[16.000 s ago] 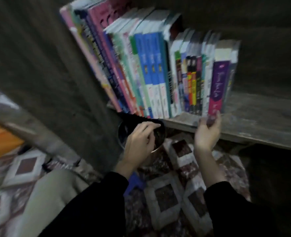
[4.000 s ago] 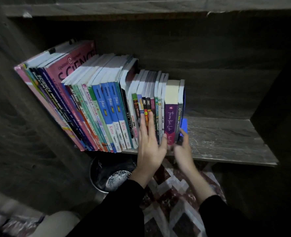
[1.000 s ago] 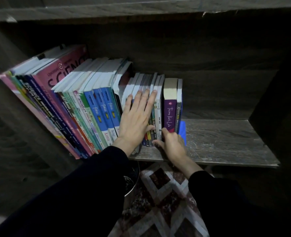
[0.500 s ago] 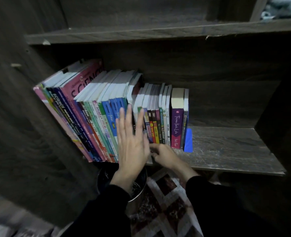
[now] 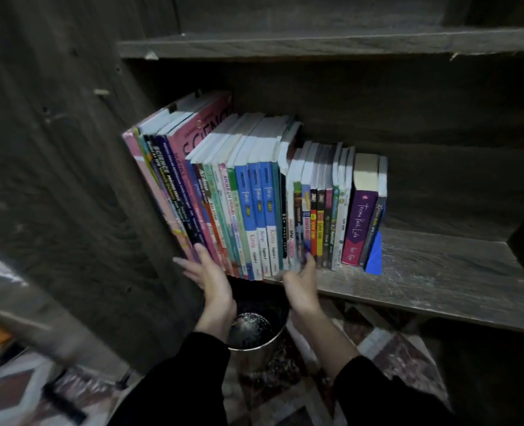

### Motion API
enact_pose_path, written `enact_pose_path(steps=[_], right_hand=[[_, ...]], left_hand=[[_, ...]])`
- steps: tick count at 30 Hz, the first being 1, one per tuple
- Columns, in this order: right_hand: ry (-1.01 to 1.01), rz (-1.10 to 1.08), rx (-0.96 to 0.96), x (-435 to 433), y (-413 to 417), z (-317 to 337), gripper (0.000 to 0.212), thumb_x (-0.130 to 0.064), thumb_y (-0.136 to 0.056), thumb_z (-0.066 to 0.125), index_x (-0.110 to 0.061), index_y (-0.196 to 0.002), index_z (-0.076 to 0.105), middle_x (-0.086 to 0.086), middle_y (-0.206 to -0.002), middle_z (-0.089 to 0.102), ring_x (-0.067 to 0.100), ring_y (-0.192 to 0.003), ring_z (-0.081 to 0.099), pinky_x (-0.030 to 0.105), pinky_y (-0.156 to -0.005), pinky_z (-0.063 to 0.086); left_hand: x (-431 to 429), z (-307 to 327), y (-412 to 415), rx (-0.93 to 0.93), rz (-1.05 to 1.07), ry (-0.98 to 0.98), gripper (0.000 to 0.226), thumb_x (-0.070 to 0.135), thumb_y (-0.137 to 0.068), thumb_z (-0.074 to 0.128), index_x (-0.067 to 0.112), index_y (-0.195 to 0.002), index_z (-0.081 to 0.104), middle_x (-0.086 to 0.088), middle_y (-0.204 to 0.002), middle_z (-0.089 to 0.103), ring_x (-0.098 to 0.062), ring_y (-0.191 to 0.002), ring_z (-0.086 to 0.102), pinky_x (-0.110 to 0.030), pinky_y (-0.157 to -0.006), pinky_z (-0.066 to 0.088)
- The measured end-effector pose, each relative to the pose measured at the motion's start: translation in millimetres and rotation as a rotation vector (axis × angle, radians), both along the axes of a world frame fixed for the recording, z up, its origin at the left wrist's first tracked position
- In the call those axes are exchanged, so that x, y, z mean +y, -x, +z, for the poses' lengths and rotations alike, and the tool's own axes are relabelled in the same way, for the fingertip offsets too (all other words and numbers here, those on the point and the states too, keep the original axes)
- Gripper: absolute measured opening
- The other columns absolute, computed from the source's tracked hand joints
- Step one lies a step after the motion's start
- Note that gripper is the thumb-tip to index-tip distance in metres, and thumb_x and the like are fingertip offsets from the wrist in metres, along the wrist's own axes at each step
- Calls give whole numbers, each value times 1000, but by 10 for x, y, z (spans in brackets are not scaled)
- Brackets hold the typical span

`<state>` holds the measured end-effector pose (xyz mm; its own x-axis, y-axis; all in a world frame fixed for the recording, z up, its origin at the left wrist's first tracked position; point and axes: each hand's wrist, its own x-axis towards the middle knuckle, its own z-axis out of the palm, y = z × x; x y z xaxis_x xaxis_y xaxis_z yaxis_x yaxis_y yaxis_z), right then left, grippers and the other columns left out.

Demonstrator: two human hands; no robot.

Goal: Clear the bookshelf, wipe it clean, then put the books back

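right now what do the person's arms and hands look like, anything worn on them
Long black sleeves cover both arms to the wrists: the left sleeve and the right sleeve, plain, no markings visible. The left hand and right hand are bare, no gloves; no ring or watch shows, though the picture is blurred.

- Dark, matt, rough-grained wooden bookshelf [image 5: 439, 281].
- Glossy paper-covered upright books [image 5: 254, 210].
- Shiny round metal pot [image 5: 260, 330].
- Matt black cloth sleeves [image 5: 386, 392].

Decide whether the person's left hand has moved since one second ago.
Yes: the left hand moved leftward, away from the purple-spined book, to the tall leftmost books.
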<state>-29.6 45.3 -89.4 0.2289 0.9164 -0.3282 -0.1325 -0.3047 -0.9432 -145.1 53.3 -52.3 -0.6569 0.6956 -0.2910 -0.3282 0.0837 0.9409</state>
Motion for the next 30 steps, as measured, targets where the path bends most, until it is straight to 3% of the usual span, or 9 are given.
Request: enact_pose_path(steps=[2, 4, 6, 7, 10, 15, 20, 24, 30], right_hand=[[61, -17, 417, 57, 255, -76, 113, -8, -50, 62, -30, -149, 13, 8, -140, 37, 32, -129, 43, 51, -105, 40], [70, -35, 710, 150, 424, -23, 115, -7, -33, 67, -22, -140, 28, 13, -133, 42, 30, -122, 48, 44, -100, 46], [62, -114, 873, 187, 520, 99, 105, 0, -45, 66, -20, -140, 24, 14, -140, 38, 25, -126, 45, 37, -100, 45], [59, -181, 925, 213, 553, 146, 86, 7, -60, 59, -19, -134, 24, 13, -139, 36, 23, -125, 43, 32, -98, 45], [61, -311, 1012, 261, 584, 216, 76, 17, -78, 41, -11, -146, 18, 15, -140, 38, 23, -130, 41, 31, -109, 36], [99, -298, 972, 15, 555, 344, 81, 15, -77, 41, -9, -150, 16, 20, -146, 35, 32, -134, 38, 34, -108, 35], [252, -148, 987, -150, 584, 574, 32, 5, -81, 40, 5, -110, 53, 24, -114, 60, 37, -99, 61, 43, -104, 42], [207, -128, 1103, -56, 639, 700, 44, 8, -79, 37, 6, -123, 45, 30, -118, 57, 43, -109, 57, 52, -106, 39], [184, -107, 1169, -30, 652, 699, 47, 5, -79, 39, 7, -125, 45, 31, -121, 56, 45, -111, 55, 55, -106, 38]], left_hand=[[223, -162, 249, -377, -36, -83, 84, 70, -87, 39, 33, -153, 2, 0, -160, 13, -19, -144, 23, -46, -117, 20], [357, -252, 384, -511, -91, -144, 80, 71, -86, 40, 36, -152, 13, 1, -153, 35, -19, -134, 42, -48, -111, 34], [374, -153, 407, -504, -138, -158, 71, 66, -91, 38, 33, -152, 19, -2, -143, 50, -20, -125, 53, -48, -106, 41], [368, -76, 406, -509, -151, -179, 69, 64, -93, 37, 29, -151, 24, -3, -139, 54, -21, -122, 55, -47, -103, 44], [376, -5, 402, -555, -183, -230, 59, 56, -98, 31, 16, -137, 48, -9, -127, 61, -24, -117, 57, -43, -90, 50], [315, -32, 439, -571, -213, -234, 61, 57, -97, 33, 16, -141, 44, -11, -132, 59, -25, -120, 57, -46, -98, 47], [282, 12, 421, -563, -191, -209, 57, 53, -101, 28, 14, -139, 47, -13, -132, 58, -25, -118, 57, -44, -90, 50], [273, 82, 395, -588, -201, -199, 56, 49, -102, 26, 10, -132, 53, -14, -118, 63, -24, -94, 63, -42, -69, 51], [266, 105, 379, -587, -182, -179, 56, 50, -101, 29, 9, -132, 50, -16, -124, 61, -24, -94, 63, -41, -69, 51]])
